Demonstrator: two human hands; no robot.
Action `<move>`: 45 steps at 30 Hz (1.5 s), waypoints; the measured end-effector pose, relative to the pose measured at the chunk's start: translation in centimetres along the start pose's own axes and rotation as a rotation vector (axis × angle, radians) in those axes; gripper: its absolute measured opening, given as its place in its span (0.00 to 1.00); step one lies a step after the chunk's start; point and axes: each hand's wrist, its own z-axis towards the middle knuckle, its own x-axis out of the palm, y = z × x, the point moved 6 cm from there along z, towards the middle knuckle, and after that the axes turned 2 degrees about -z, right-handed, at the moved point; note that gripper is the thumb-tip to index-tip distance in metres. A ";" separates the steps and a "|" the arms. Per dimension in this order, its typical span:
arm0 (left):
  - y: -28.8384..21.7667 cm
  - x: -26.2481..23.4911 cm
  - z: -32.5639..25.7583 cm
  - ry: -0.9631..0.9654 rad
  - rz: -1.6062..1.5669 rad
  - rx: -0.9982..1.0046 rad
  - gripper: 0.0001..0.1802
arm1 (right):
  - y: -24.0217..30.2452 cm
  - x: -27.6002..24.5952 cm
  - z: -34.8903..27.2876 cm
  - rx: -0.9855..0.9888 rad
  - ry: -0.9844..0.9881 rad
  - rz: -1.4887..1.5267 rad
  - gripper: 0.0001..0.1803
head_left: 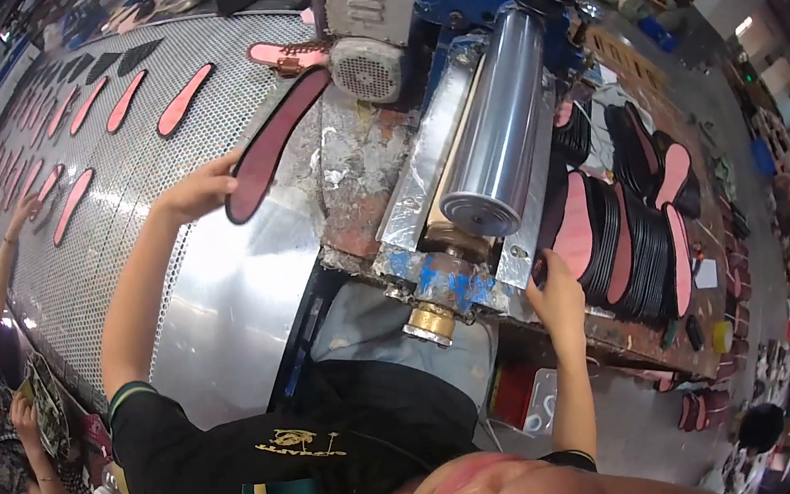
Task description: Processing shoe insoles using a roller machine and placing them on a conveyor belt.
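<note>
In the head view, our left hand is clamped on the heel end of a black-rimmed pink insole, holding it tilted in the air above the near end of the perforated metal conveyor, its toe pointing toward the grey motor housing of the roller machine. Our right hand reaches to the near end of the insole stack, which stands on edge along the right side of the desk, just beside the shiny steel roller; the fingers curl together on the outermost piece, though we cannot tell whether they truly grip it or only rest against it. Farther along the conveyor, a row of pink insoles lies flat and well apart from one another, and another person's hand reaches in at its left edge. We judge the risks this way: the held insole is pinched only at one end, so it could swing or slip and land crooked or overlapping. The right hand works very near the roller's end, where a careless reach could brush moving parts. Pulling one piece from the packed stack could also tip its neighbours off the desk edge.
</note>
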 end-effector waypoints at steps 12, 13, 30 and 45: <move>5.7 -7.1 -4.6 -0.511 0.352 -0.351 0.27 | 0.1 -0.7 0.5 0.170 0.077 -0.150 0.25; 5.9 -8.0 -4.1 -0.496 0.448 -0.366 0.25 | 1.0 -1.0 0.4 0.062 -0.030 -0.181 0.25; -3.1 4.6 1.9 -0.227 1.084 0.188 0.17 | -7.0 -14.6 -3.4 0.225 -0.663 0.089 0.09; -14.6 13.5 5.9 -0.089 0.942 0.572 0.22 | -9.3 -17.2 -0.2 0.303 -0.858 1.077 0.11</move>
